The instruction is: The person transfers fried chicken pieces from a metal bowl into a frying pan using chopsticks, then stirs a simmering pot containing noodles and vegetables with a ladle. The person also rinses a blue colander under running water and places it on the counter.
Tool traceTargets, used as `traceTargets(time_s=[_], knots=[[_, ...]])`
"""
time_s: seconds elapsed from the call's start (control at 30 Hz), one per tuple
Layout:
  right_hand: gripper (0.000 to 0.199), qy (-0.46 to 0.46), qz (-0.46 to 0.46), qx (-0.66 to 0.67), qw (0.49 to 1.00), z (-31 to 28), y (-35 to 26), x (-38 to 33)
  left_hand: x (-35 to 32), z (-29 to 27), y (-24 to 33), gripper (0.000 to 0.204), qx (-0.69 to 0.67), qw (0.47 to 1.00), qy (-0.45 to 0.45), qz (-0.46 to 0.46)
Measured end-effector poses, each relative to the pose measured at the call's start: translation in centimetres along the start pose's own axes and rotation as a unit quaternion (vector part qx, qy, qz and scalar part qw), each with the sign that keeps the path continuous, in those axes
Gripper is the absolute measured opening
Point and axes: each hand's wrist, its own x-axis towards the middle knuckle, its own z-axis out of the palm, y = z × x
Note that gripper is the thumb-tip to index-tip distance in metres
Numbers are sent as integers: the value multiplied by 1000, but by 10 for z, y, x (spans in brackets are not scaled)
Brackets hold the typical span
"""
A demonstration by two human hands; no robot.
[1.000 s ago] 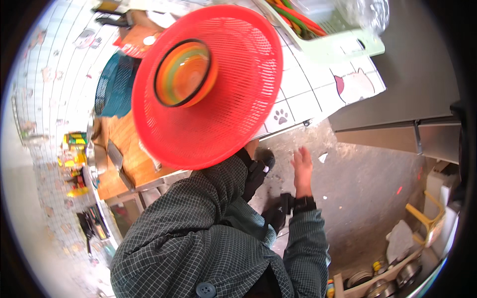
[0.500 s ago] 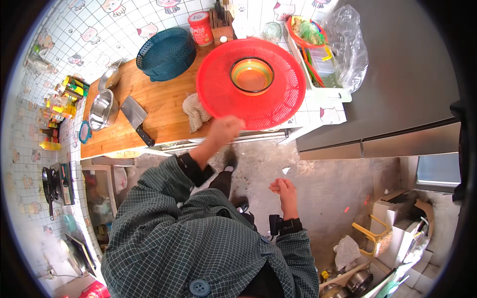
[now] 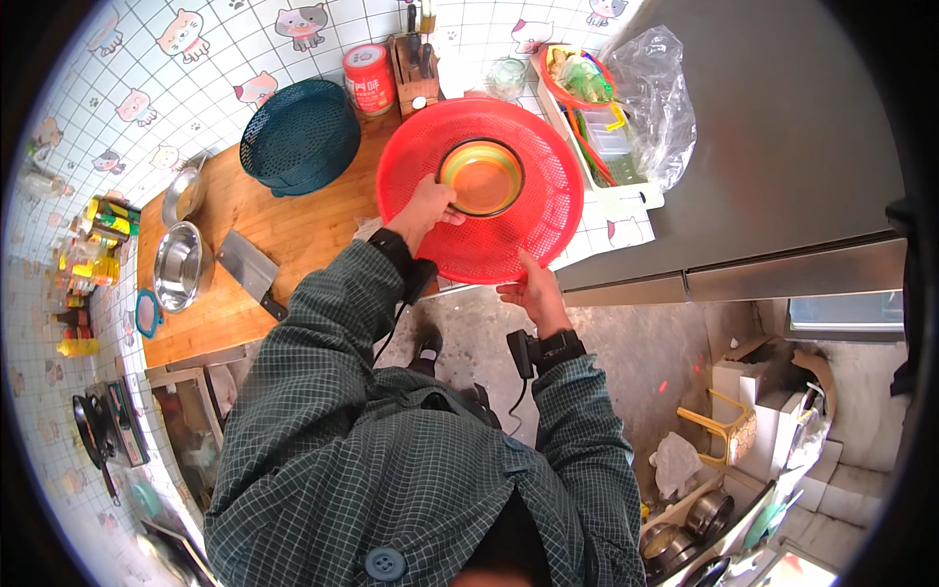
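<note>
A round red mesh basket lies at the counter's right end, and a bowl with orange, yellow and green bands stands in it. Over the basket's left half, my left hand is at the bowl's near left rim, fingers partly spread. It overlaps the bowl's edge; a firm hold does not show. At the basket's near right rim is my right hand, thumb raised toward the rim and fingers stretched out below it, open. Behind my left wrist, a pale cloth is mostly hidden.
On the wooden counter lie a cleaver, steel bowls and a dark teal basket. A red-lidded tub and a knife block stand behind. Right of the red basket are a white bin and a grey fridge.
Both hands have moved forward: my left from the basket's near left edge to the bowl, my right from above the floor up to the basket's rim. The whole view has shifted slightly.
</note>
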Motion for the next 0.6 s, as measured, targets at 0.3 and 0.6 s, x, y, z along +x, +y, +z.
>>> traceTargets(time_s=[0.3, 0.6], knots=[[23, 44, -204, 61, 976, -7, 2, -25, -149, -76, 40, 54, 29, 993, 32, 106], [28, 229, -251, 165, 926, -203, 93, -172, -279, -68, -4, 60, 140, 990, 21, -12]])
